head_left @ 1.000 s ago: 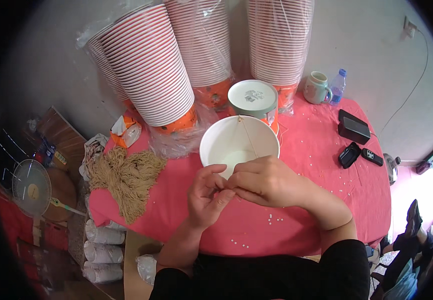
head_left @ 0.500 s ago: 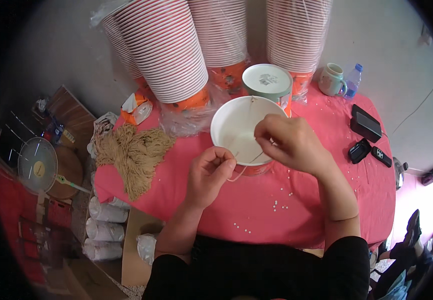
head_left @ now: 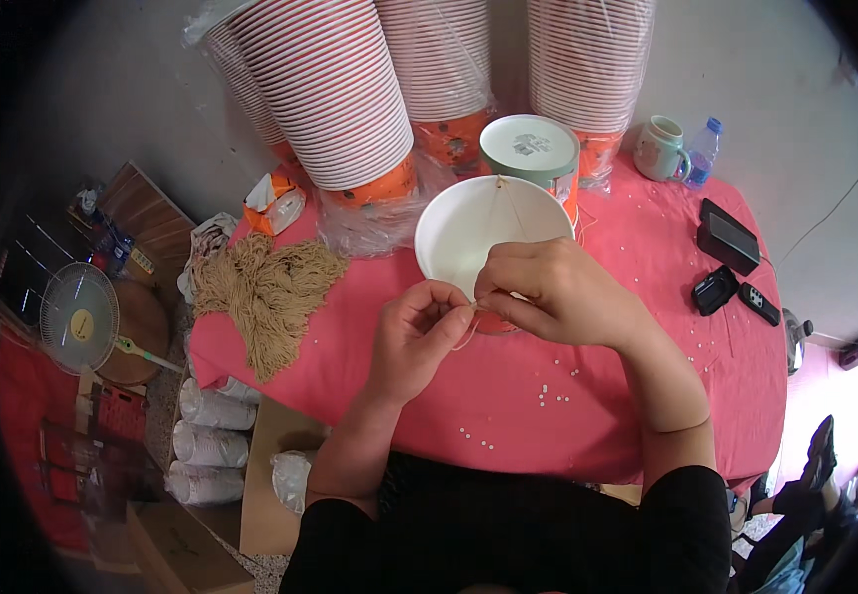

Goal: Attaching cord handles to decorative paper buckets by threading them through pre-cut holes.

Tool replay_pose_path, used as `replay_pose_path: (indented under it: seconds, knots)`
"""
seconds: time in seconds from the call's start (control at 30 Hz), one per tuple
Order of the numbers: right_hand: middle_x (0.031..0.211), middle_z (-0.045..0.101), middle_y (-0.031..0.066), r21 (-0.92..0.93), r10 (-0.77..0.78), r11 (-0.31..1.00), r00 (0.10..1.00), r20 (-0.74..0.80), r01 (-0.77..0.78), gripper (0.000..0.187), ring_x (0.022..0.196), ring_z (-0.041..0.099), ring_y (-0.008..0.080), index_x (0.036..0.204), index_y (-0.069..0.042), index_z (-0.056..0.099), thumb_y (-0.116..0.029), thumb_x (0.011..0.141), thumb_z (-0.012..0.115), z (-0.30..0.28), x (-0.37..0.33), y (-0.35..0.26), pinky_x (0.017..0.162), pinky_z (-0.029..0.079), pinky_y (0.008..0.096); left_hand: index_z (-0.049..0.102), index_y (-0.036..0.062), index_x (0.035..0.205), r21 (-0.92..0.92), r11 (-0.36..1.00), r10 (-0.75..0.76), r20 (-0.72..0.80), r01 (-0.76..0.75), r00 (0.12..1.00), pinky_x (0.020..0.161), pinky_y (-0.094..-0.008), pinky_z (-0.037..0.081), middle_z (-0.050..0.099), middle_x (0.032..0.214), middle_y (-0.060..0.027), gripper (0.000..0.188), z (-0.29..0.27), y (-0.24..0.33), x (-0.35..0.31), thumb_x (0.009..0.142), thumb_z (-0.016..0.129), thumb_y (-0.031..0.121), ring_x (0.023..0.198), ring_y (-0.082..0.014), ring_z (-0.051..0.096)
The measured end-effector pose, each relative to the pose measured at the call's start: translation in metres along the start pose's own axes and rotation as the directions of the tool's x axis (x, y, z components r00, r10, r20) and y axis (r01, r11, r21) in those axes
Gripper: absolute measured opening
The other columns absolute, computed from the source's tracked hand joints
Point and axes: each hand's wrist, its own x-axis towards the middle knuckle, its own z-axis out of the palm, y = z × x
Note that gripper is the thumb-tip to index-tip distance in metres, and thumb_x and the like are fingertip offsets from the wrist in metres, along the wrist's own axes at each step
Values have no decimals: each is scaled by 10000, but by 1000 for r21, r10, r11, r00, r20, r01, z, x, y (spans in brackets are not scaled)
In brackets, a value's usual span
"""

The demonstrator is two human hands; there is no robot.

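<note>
A white paper bucket (head_left: 454, 223) stands on the table in front of me, with a cord fixed inside its far rim. At its near rim my left hand (head_left: 417, 337) pinches a thin tan cord (head_left: 464, 343) between thumb and index finger. My right hand (head_left: 553, 292) is closed on the same cord, its fingertips meeting those of the left. A loose end dangles below the left fingertips. The right hand covers part of the bucket's near side. To the left lies a bundle of tan cords (head_left: 268, 302).
Tall stacks of paper buckets (head_left: 320, 99) in plastic stand at the back, beside a lidded bucket (head_left: 530, 144). A mug (head_left: 660, 148), a bottle (head_left: 703, 153) and a black case (head_left: 714, 290) are at the right. Small white dots (head_left: 548, 398) are scattered on the pink tablecloth (head_left: 429, 426).
My right hand has come left and down, bringing its fingertips against my left fingertips. Both hands still pinch the cord. The view has shifted slightly.
</note>
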Motion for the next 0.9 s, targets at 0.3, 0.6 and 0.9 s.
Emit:
replay_pose_path:
  seconds: [0.3, 0.6, 0.9]
  knots:
    - [720, 624, 133, 52, 141, 988, 989, 55, -144, 105, 669, 616, 338, 797, -11, 620, -109, 832, 630, -4, 0, 1, 611, 474, 425, 606, 5, 936, 370, 920, 154, -36, -130, 987, 562, -170, 391, 577, 753, 46, 39, 3, 2, -3, 919, 623, 36, 644, -5, 488]
    - [843, 600, 107, -62, 102, 993, 992, 77, -97, 186, 722, 603, 242, 967, -15, 577, 45, 797, 621, -22, -8, 8, 619, 482, 335, 601, 0, 956, 77, 996, 53, -126, -43, 991, 598, -180, 433, 601, 774, 22, 57, -9, 7, 0, 938, 607, 54, 671, -26, 549]
    - [967, 572, 65, 121, 68, 990, 998, -5, -67, 272, 769, 599, 195, 1014, -28, 557, 107, 780, 587, -19, -3, -7, 648, 497, 307, 650, -22, 952, 689, 724, 102, -44, -43, 994, 528, -199, 391, 590, 639, 22, 94, 13, 23, 20, 887, 663, 44, 593, -13, 516]
